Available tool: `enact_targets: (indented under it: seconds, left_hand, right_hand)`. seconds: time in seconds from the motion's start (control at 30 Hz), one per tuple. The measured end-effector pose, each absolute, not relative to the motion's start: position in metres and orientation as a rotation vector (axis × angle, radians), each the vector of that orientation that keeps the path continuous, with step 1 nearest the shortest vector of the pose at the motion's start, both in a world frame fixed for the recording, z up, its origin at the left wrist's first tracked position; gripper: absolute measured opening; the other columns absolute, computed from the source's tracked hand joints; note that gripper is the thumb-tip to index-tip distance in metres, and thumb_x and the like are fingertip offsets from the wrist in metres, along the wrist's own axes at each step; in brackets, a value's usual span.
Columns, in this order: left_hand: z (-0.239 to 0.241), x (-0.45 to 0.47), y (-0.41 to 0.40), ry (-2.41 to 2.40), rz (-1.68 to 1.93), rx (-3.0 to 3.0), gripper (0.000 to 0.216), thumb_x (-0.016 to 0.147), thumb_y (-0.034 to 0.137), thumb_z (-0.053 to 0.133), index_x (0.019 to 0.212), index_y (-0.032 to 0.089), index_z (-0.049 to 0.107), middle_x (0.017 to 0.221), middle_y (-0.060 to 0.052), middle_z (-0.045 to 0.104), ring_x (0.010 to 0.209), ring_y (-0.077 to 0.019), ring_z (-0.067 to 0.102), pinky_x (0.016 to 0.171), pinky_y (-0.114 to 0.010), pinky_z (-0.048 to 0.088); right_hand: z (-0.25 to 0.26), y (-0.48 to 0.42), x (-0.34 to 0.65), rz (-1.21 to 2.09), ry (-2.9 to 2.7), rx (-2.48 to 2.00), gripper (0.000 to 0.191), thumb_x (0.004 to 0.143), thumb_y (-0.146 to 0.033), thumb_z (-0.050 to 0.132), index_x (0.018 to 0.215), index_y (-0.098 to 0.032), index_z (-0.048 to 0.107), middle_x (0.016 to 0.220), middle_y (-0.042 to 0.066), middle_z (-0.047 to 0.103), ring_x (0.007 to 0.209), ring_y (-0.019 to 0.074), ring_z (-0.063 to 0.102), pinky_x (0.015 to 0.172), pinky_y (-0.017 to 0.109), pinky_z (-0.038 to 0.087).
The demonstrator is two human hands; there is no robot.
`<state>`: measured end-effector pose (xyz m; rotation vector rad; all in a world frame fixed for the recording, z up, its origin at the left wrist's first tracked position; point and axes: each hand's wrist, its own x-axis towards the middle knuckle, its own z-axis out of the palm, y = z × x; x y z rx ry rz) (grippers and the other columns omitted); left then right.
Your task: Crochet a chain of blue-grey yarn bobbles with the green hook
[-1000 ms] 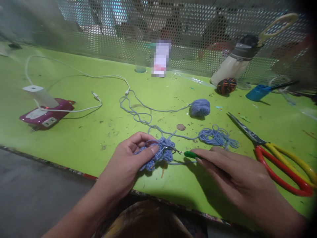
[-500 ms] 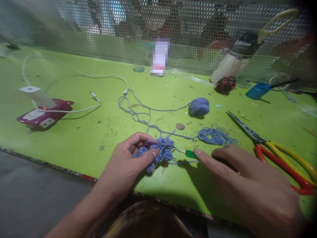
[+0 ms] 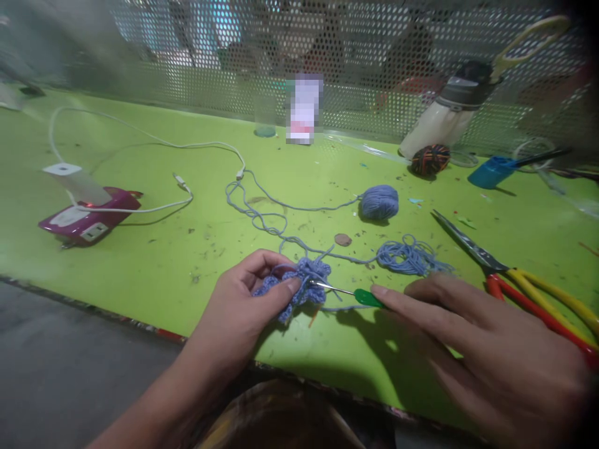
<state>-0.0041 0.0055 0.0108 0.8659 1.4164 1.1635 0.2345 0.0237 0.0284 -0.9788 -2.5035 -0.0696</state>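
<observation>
- The blue crochet piece (image 3: 299, 284) lies near the front edge of the green table (image 3: 140, 249), pinched between thumb and fingers of the left hand (image 3: 243, 305).
- A crochet hook (image 3: 349, 293) with a green handle has its metal tip in the piece; the right hand (image 3: 486, 349), fingers stretched long and close together, holds the handle at the fingertips.
- Loose blue yarn (image 3: 407, 257) lies just behind, running to a yarn ball (image 3: 380, 201).
- Red-and-yellow scissors (image 3: 515, 274) lie right of the hand.
</observation>
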Motion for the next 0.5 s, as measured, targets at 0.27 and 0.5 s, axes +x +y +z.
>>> enact_targets:
  seconds: [0.27,0.5]
  left_hand:
    - [0.009,-0.006,0.004,1.402,1.134,0.858,0.019,0.075,0.03,0.075,0.086,0.02,0.064,0.073,0.002,0.064,0.063,-0.0094,0.054,0.055,-0.018,0.04]
    - [0.009,-0.005,0.003,1.391,1.187,0.843,0.017,0.075,0.029,0.075,0.083,0.019,0.065,0.071,0.003,0.063,0.063,-0.0086,0.052,0.055,-0.017,0.039]
  right_hand:
    - [0.02,0.033,0.225,0.257,-2.388,-1.001,0.02,0.093,-0.015,0.051,0.106,-0.02,0.064,0.086,0.007,0.069,0.077,0.0203,0.066,0.062,0.03,0.052]
    - [0.021,0.037,0.233,0.257,-2.47,-0.98,0.019,0.092,-0.014,0.052,0.107,-0.02,0.061,0.089,0.005,0.069,0.079,0.0187,0.066,0.068,0.03,0.051]
